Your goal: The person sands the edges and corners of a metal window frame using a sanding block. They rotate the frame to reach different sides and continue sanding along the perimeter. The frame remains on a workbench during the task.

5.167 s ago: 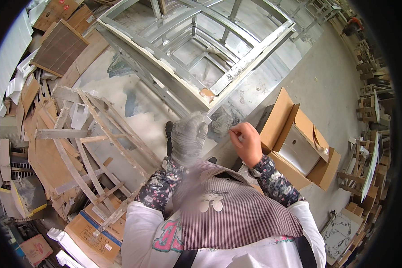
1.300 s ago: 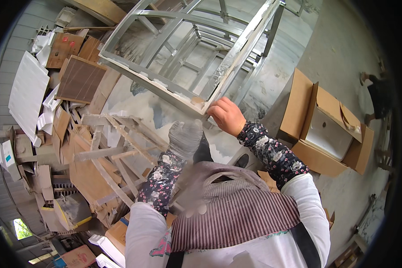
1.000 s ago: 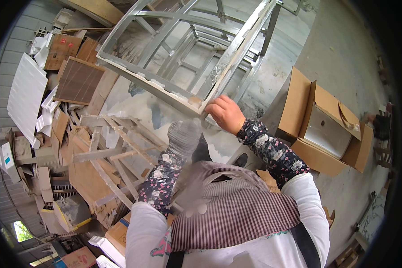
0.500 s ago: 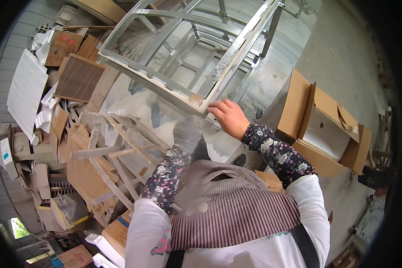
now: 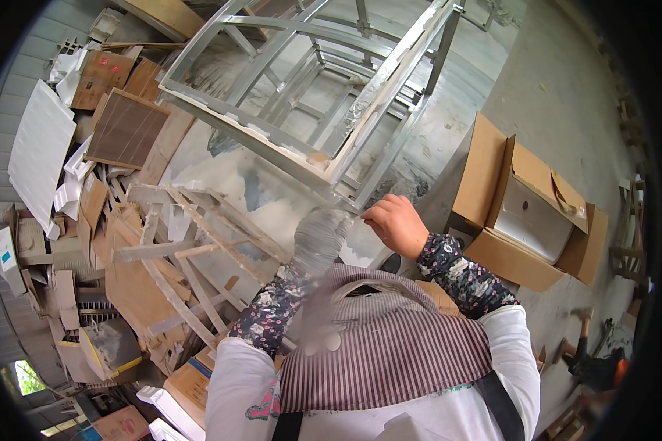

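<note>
A metal frame (image 5: 240, 131) of welded grey bars, its near edges smeared with white paste, stands ahead of me. My left hand (image 5: 321, 239), in a grey glove, is just below the frame's near corner. It is smeared, so its fingers do not show clearly. My right hand (image 5: 399, 225) is bare and closed, thumb and fingers pinched together to the right of the glove, apart from the frame. Whatever the pinch may hold is too small to make out. Both forearms wear dark floral sleeves.
Wooden trestle pieces (image 5: 191, 275) lie to the left, before a heap of boards, cardboard and white foam panels (image 5: 40, 154). An opened cardboard box (image 5: 479, 173) with a white sink-like basin (image 5: 531, 217) lies at right. A hammer (image 5: 582, 323) is at the far right.
My right hand has drawn back from the frame's corner, toward me and to the right, its fingers now pinched. The gloved left hand has shifted slightly right.
</note>
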Demonstrator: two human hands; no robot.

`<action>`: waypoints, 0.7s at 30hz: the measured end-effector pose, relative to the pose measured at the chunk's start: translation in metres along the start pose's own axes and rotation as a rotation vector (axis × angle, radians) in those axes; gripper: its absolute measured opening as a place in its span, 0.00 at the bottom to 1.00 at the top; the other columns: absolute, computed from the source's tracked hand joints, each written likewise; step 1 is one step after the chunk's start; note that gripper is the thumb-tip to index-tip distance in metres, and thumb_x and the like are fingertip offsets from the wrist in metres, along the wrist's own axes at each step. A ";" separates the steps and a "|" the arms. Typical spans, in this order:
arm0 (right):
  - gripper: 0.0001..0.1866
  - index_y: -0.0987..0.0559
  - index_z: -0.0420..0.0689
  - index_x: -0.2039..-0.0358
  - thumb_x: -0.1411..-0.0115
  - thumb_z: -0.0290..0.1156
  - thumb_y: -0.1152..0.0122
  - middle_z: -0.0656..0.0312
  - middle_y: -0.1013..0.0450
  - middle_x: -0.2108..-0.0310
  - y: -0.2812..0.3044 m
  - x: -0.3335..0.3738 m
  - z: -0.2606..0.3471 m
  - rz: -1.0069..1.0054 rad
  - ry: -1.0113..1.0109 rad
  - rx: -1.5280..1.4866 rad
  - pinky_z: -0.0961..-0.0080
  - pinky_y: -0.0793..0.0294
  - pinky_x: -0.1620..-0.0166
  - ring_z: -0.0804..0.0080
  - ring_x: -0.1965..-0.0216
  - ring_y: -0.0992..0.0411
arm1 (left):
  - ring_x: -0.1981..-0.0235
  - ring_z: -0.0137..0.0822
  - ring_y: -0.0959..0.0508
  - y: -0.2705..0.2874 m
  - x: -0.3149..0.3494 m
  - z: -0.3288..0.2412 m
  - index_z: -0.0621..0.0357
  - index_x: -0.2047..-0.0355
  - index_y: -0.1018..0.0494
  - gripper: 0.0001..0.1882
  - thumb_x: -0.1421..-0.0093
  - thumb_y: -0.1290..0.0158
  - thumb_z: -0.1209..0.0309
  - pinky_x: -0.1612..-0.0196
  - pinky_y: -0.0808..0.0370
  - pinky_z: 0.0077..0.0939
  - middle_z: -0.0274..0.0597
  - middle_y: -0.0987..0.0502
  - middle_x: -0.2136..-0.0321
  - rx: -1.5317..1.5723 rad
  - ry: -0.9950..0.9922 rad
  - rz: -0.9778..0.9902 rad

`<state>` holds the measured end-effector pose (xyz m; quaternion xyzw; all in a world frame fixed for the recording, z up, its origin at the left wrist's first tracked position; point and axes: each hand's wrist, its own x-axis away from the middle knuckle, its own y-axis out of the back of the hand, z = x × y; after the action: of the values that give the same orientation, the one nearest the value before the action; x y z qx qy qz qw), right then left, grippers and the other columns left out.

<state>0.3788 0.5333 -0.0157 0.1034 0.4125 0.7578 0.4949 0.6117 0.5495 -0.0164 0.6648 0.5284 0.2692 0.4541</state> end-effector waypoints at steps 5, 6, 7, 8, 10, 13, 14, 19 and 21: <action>0.06 0.17 0.42 0.65 0.44 0.24 0.33 0.57 0.21 0.68 0.003 0.028 -0.002 -0.286 -0.270 -0.122 0.61 0.25 0.58 0.53 0.63 0.24 | 0.50 0.61 0.26 0.001 -0.028 -0.014 0.64 0.46 0.29 0.24 0.33 0.48 0.56 0.43 0.35 0.58 0.61 0.24 0.54 -0.387 0.049 -0.349; 0.06 0.17 0.42 0.65 0.44 0.24 0.33 0.56 0.21 0.67 0.001 0.035 -0.002 -0.292 -0.326 -0.148 0.61 0.24 0.58 0.54 0.63 0.24 | 0.49 0.62 0.27 0.001 -0.034 -0.023 0.64 0.45 0.29 0.25 0.33 0.48 0.55 0.42 0.37 0.59 0.61 0.24 0.53 -0.563 -0.041 -0.428; 0.06 0.17 0.42 0.64 0.44 0.24 0.33 0.56 0.21 0.67 0.000 0.042 -0.003 -0.298 -0.383 -0.174 0.62 0.24 0.58 0.54 0.62 0.24 | 0.43 0.63 0.29 0.001 -0.034 -0.037 0.63 0.43 0.31 0.28 0.33 0.50 0.53 0.37 0.40 0.59 0.64 0.26 0.48 -0.536 -0.003 -0.240; 0.07 0.17 0.41 0.63 0.43 0.25 0.33 0.56 0.21 0.67 -0.002 0.049 -0.003 -0.306 -0.441 -0.201 0.63 0.24 0.58 0.55 0.62 0.23 | 0.42 0.62 0.30 -0.002 -0.033 -0.056 0.63 0.42 0.31 0.29 0.33 0.50 0.54 0.36 0.40 0.58 0.64 0.28 0.45 -0.637 -0.073 0.049; 0.08 0.17 0.40 0.62 0.41 0.26 0.33 0.53 0.20 0.66 -0.005 0.061 -0.005 -0.333 -0.529 -0.254 0.66 0.22 0.57 0.57 0.63 0.22 | 0.38 0.61 0.31 -0.004 -0.026 -0.086 0.64 0.39 0.33 0.31 0.34 0.50 0.54 0.35 0.40 0.56 0.64 0.32 0.39 -0.781 -0.181 0.662; 0.09 0.17 0.38 0.59 0.40 0.26 0.34 0.52 0.20 0.64 -0.005 0.074 -0.008 -0.348 -0.647 -0.340 0.69 0.21 0.57 0.60 0.62 0.21 | 0.39 0.56 0.31 0.006 -0.024 -0.079 0.64 0.42 0.29 0.29 0.37 0.49 0.56 0.38 0.37 0.53 0.61 0.35 0.35 -0.444 -0.151 0.772; 0.09 0.18 0.38 0.59 0.39 0.26 0.34 0.52 0.20 0.64 -0.005 0.076 -0.008 -0.358 -0.641 -0.358 0.70 0.21 0.57 0.61 0.63 0.21 | 0.40 0.54 0.30 0.008 -0.024 -0.070 0.64 0.43 0.28 0.28 0.37 0.48 0.56 0.39 0.36 0.53 0.59 0.35 0.35 -0.437 -0.156 0.565; 0.09 0.18 0.37 0.59 0.38 0.26 0.34 0.53 0.21 0.64 -0.009 0.076 -0.008 -0.344 -0.654 -0.434 0.72 0.22 0.58 0.65 0.63 0.21 | 0.41 0.50 0.31 -0.001 -0.022 -0.035 0.61 0.50 0.23 0.25 0.42 0.44 0.57 0.42 0.34 0.52 0.51 0.34 0.34 -0.495 -0.050 0.153; 0.09 0.18 0.37 0.59 0.39 0.26 0.34 0.53 0.21 0.64 -0.014 0.073 -0.009 -0.375 -0.623 -0.432 0.72 0.22 0.58 0.64 0.64 0.21 | 0.46 0.50 0.26 -0.001 -0.017 -0.032 0.58 0.55 0.21 0.19 0.42 0.42 0.60 0.46 0.31 0.50 0.49 0.26 0.42 -0.392 -0.131 0.068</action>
<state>0.3474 0.5919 -0.0495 0.1445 0.0867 0.6562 0.7355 0.5799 0.5440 -0.0011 0.5971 0.4127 0.3383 0.5990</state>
